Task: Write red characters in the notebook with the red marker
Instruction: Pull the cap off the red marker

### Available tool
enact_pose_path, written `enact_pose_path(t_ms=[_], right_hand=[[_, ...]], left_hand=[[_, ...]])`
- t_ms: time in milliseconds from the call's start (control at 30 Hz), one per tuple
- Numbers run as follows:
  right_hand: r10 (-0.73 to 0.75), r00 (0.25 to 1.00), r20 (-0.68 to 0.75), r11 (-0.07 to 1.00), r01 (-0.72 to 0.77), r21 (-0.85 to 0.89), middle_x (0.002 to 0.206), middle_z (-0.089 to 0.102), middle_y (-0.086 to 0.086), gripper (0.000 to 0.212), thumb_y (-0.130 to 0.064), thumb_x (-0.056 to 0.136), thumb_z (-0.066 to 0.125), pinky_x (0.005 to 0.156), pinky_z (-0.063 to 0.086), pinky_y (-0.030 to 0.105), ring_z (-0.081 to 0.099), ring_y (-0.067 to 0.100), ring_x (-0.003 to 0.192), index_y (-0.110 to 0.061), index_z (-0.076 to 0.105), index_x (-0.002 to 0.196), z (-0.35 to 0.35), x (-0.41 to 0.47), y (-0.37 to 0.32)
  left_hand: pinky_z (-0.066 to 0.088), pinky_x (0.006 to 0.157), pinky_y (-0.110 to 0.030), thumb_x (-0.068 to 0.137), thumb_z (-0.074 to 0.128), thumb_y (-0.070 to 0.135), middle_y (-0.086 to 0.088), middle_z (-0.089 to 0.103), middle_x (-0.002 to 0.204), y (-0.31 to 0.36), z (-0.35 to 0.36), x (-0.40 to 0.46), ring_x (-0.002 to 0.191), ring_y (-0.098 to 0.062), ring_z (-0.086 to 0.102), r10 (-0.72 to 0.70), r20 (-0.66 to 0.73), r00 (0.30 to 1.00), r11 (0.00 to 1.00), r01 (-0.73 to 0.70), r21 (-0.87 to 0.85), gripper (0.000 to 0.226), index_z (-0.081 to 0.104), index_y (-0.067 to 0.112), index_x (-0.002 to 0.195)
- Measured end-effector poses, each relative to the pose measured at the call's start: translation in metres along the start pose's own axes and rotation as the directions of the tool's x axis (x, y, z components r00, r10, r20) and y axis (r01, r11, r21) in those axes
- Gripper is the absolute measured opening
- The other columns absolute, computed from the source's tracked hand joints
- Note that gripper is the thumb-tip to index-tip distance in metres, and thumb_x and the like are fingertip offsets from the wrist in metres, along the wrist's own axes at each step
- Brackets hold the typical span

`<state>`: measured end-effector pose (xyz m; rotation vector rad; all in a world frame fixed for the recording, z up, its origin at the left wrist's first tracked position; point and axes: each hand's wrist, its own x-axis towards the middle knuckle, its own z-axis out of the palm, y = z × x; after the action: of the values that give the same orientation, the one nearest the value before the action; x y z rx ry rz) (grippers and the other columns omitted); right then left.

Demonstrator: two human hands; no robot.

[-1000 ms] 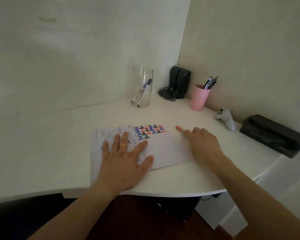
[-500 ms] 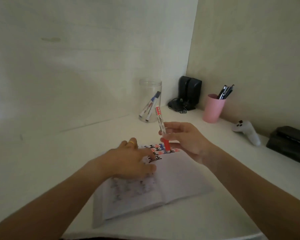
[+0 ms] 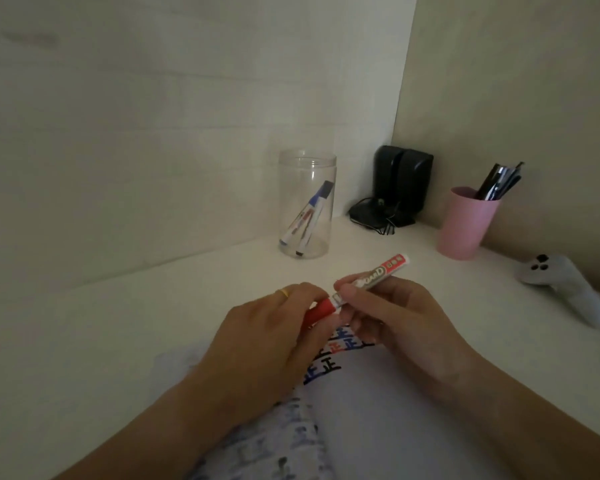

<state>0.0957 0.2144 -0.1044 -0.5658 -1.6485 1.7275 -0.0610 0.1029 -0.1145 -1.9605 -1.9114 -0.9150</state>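
Observation:
The red marker (image 3: 378,273) is held level above the open notebook (image 3: 378,410), its white barrel pointing up to the right. My right hand (image 3: 395,320) grips the barrel. My left hand (image 3: 267,344), with a gold ring, is closed around the marker's red cap (image 3: 317,313) at the lower left end. The cap still sits on the barrel. The notebook lies on the white desk under both hands, with rows of black, blue and red characters partly hidden by my fingers.
A clear jar (image 3: 307,204) holding two markers stands at the back. Black speakers (image 3: 402,183) sit in the corner, with a pink cup (image 3: 466,223) of pens to their right. A white controller (image 3: 565,289) lies at the far right.
My right hand turned the marker from upright to nearly level. My left hand left the page and closed on the red cap. The view moved closer to the desk.

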Motion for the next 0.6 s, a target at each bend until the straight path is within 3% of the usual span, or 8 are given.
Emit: enact_pose_path(t_ms=[133,267,400,433,467,500,567,600], right_hand=[[-0.102,0.991,-0.09,0.994,0.097,-0.057,0.061,0.063,0.007,0.028,-0.028,0.085,0.068,0.049,0.042,0.023,0.052,0.014,0.05,-0.001,0.073,0.08,0.012,-0.006,-0.005],[-0.168,0.979,-0.115,0.985,0.171,0.022,0.053,0.047,0.004,0.029,-0.029,0.092,0.064,0.047,0.034,0.022,0.038,0.014,0.049,-0.007,0.07,0.073,0.022,-0.014,-0.011],[-0.171,0.983,-0.065,0.982,0.175,0.066,0.055,0.044,0.003,0.026,-0.03,0.09,0.061,0.047,0.033,0.022,0.034,0.015,0.051,-0.009,0.069,0.074,0.028,-0.017,-0.014],[-0.167,0.984,-0.066,0.983,0.172,0.066,0.055,0.044,0.003,0.026,-0.03,0.089,0.061,0.046,0.033,0.022,0.034,0.015,0.051,-0.009,0.069,0.074,0.027,-0.016,-0.015],[-0.168,0.983,-0.071,0.983,0.172,0.063,0.054,0.044,0.003,0.026,-0.03,0.088,0.061,0.046,0.033,0.022,0.034,0.015,0.051,-0.009,0.069,0.074,0.026,-0.017,-0.016],[-0.172,0.982,-0.076,0.983,0.177,0.055,0.054,0.044,0.003,0.026,-0.029,0.089,0.062,0.046,0.033,0.021,0.035,0.014,0.051,-0.01,0.07,0.074,0.026,-0.018,-0.016],[-0.179,0.98,-0.09,0.983,0.182,0.027,0.054,0.045,0.003,0.027,-0.027,0.094,0.063,0.045,0.034,0.02,0.035,0.014,0.05,-0.011,0.07,0.073,0.03,-0.021,-0.015],[-0.175,0.979,-0.106,0.984,0.178,0.019,0.054,0.044,0.003,0.028,-0.024,0.096,0.062,0.045,0.034,0.019,0.035,0.013,0.049,-0.011,0.07,0.073,0.033,-0.021,-0.015]], left_hand=[[0.04,0.055,-0.026,0.099,0.025,0.054,0.006,0.057,0.07,0.009,-0.004,0.001,0.056,-0.014,0.052,0.029,0.026,0.999,0.999,-0.028,-0.042,0.034,0.043,0.026,0.091],[0.035,0.051,-0.023,0.088,0.023,0.063,0.005,0.05,0.056,0.033,-0.009,-0.004,0.052,-0.015,0.045,-0.118,0.054,0.992,0.903,0.13,-0.409,0.05,0.044,0.021,0.071],[0.024,0.039,-0.02,0.085,0.041,0.06,0.008,0.026,0.05,0.04,-0.019,-0.001,0.041,-0.013,0.022,-0.217,0.444,0.87,0.33,0.493,-0.805,0.046,0.036,0.023,0.057],[0.023,0.039,-0.021,0.085,0.041,0.059,0.006,0.025,0.05,0.04,-0.022,-0.001,0.041,-0.013,0.02,-0.193,0.478,0.857,0.288,0.515,-0.807,0.046,0.036,0.023,0.057],[0.024,0.041,-0.022,0.086,0.039,0.06,0.005,0.027,0.05,0.04,-0.022,0.0,0.041,-0.014,0.022,-0.205,0.464,0.862,0.356,0.508,-0.784,0.047,0.036,0.023,0.057],[0.027,0.045,-0.023,0.088,0.035,0.062,0.006,0.03,0.05,0.036,-0.02,-0.002,0.043,-0.015,0.027,-0.237,0.389,0.89,0.527,0.454,-0.718,0.049,0.037,0.024,0.057],[0.029,0.052,-0.022,0.094,0.022,0.061,0.005,0.032,0.051,0.03,-0.019,-0.002,0.047,-0.015,0.033,-0.154,0.157,0.975,0.893,0.206,-0.401,0.047,0.038,0.029,0.063],[0.031,0.052,-0.022,0.099,0.017,0.054,0.005,0.03,0.051,0.029,-0.022,-0.001,0.047,-0.016,0.034,-0.066,0.117,0.991,0.975,0.089,-0.205,0.042,0.037,0.031,0.07]])
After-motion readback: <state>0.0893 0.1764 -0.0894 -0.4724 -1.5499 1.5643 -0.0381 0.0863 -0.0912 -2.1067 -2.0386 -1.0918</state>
